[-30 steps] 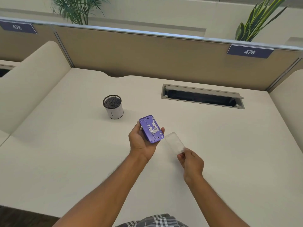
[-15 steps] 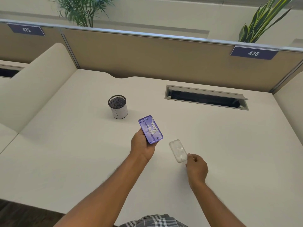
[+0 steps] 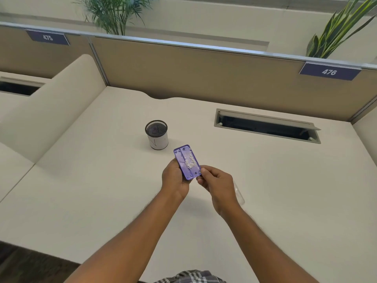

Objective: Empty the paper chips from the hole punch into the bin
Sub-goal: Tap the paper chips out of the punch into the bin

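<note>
Midway over the desk point(image 3: 265, 201), a person's left hand point(image 3: 175, 178) grips a purple hole punch point(image 3: 187, 164) by its near end, underside turned up and white paper chips point(image 3: 189, 160) lying loose in the open tray. The right hand point(image 3: 216, 181) pinches the punch's near right corner between thumb and fingers, so both hands are closed on the same object. The punch's long axis runs from the hands away toward the desk's far edge, tilting slightly left. The bin point(image 3: 156, 134), a small black mesh cup wrapped in white paper, stands upright just beyond and to the left of the punch's far end, nearer the left hand than the right. Emptying the chips looks to depend on carrying the punch forward and left over that rim, then tipping it. A clear plastic cover point(image 3: 239, 194) lies on the desk just right of the right wrist, mostly hidden by it and hard to make out. Whether the bin already holds chips cannot be told through the mesh. Panel signs point(image 3: 329, 71) read 475 and 476.
</note>
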